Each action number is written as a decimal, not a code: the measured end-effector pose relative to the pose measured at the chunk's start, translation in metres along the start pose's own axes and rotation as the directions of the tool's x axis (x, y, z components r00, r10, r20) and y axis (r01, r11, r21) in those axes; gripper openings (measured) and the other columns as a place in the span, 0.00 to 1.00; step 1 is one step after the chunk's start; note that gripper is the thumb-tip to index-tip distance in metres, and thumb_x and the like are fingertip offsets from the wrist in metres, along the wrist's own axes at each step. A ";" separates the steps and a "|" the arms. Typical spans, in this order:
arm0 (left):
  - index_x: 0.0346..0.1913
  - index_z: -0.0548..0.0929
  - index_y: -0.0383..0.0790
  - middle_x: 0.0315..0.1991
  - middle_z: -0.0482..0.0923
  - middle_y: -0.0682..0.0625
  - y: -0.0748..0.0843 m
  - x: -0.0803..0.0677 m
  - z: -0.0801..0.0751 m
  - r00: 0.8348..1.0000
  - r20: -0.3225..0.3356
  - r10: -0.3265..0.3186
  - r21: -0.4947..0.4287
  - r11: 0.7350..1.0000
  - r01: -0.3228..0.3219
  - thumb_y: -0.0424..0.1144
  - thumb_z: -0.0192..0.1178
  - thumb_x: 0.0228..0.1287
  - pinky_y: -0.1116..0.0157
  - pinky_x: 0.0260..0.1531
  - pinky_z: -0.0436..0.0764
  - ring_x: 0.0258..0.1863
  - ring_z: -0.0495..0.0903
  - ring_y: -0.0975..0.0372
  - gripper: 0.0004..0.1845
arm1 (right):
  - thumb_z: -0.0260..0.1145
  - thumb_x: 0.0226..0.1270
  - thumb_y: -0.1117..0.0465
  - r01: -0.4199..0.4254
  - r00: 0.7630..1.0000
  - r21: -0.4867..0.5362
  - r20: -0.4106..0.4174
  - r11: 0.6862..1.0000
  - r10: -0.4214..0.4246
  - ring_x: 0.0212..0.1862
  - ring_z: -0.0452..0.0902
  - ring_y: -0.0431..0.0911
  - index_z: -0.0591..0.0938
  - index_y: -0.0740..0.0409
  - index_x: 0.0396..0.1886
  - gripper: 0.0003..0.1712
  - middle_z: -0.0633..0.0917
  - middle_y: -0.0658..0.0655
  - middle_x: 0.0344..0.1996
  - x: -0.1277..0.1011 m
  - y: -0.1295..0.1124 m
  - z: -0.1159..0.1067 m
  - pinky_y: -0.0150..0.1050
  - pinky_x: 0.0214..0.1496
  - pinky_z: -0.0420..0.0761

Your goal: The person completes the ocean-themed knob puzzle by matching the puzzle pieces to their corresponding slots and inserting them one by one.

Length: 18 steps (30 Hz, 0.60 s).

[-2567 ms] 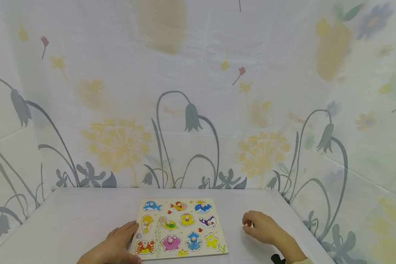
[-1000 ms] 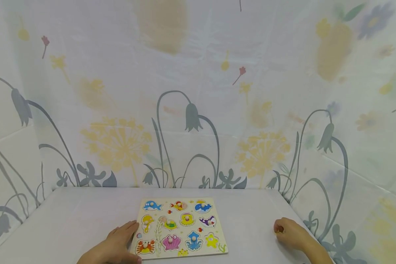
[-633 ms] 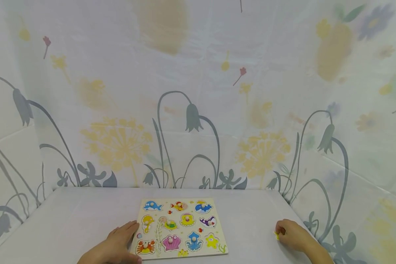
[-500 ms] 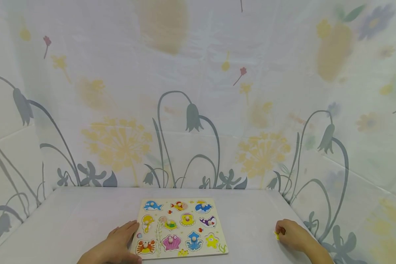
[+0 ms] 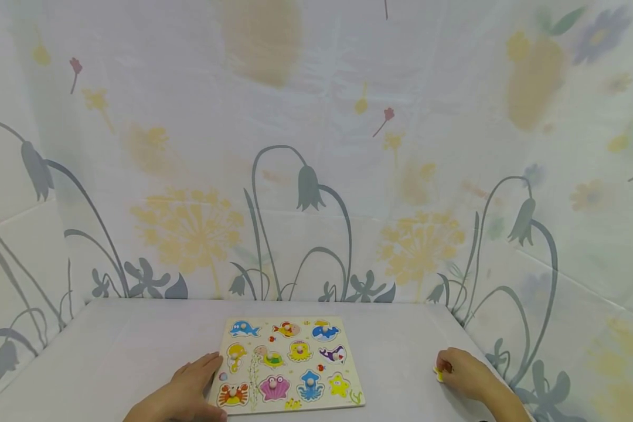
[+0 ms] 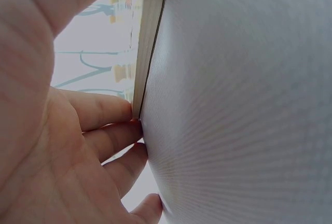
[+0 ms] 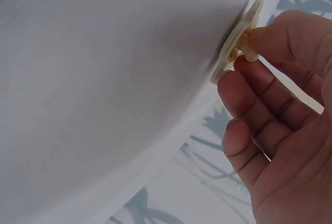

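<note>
A wooden peg puzzle board with sea animals lies on the white table. My left hand rests at its near left corner; in the left wrist view the relaxed fingers touch the board's edge. Off to the right, my right hand pinches a small yellow knobbed puzzle piece. Seen from the right wrist, thumb and fingers hold the knob of this thin piece, its flat side close to the tabletop. Whether it touches the table I cannot tell. The yellow starfish on the board shows no knob.
Most animals on the board, such as the crab and the pink shell, carry round knobs. A flower-printed curtain stands behind the table and along both sides.
My right hand has gone from beside the board farther right, where the yellow puzzle piece came into sight in its fingers. Lately it shifts slightly left. My left hand stays put.
</note>
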<state>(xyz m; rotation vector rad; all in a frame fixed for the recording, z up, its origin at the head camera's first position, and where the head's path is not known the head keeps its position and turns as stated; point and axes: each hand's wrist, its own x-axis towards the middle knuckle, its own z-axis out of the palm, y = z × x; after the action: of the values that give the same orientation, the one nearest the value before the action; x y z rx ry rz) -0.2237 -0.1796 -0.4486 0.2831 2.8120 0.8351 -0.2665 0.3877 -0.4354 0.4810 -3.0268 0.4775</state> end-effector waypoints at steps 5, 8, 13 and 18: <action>0.65 0.67 0.28 0.67 0.62 0.33 0.000 -0.001 -0.001 1.000 -0.001 0.016 -0.005 1.000 -0.016 0.57 0.79 0.29 0.34 0.64 0.47 0.68 0.57 0.39 0.59 | 0.66 0.50 0.66 0.038 0.999 -0.004 -0.014 0.999 -0.038 0.26 0.65 0.35 0.77 0.46 0.25 0.09 0.71 0.43 0.23 0.007 -0.013 0.003 0.31 0.26 0.68; 0.65 0.67 0.28 0.67 0.62 0.33 -0.001 -0.001 -0.001 1.000 -0.003 0.025 -0.004 1.000 -0.025 0.57 0.79 0.29 0.34 0.64 0.47 0.68 0.57 0.39 0.58 | 0.66 0.49 0.66 0.068 0.998 0.011 -0.017 0.998 -0.068 0.27 0.65 0.35 0.77 0.46 0.25 0.09 0.71 0.43 0.23 0.011 -0.025 0.005 0.31 0.26 0.68; 0.65 0.67 0.28 0.67 0.62 0.33 -0.001 -0.001 -0.001 1.000 -0.001 0.018 -0.005 1.000 -0.018 0.57 0.79 0.29 0.34 0.64 0.47 0.68 0.56 0.39 0.58 | 0.66 0.50 0.67 0.129 0.992 0.008 -0.013 0.992 -0.129 0.28 0.65 0.35 0.77 0.46 0.25 0.10 0.71 0.41 0.24 0.019 -0.047 0.011 0.32 0.26 0.68; 0.64 0.68 0.27 0.66 0.62 0.32 0.000 -0.003 -0.001 0.999 -0.008 0.043 -0.011 0.999 -0.043 0.55 0.79 0.30 0.33 0.63 0.48 0.68 0.57 0.38 0.57 | 0.66 0.51 0.67 0.172 0.985 0.017 0.001 0.985 -0.172 0.27 0.65 0.35 0.78 0.46 0.25 0.10 0.71 0.41 0.23 0.028 -0.070 0.019 0.32 0.26 0.68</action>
<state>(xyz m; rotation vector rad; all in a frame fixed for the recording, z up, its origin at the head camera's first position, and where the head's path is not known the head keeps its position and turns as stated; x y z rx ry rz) -0.2215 -0.1808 -0.4469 0.3404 2.8170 0.8621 -0.2710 0.3103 -0.4302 0.7365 -2.9505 0.4927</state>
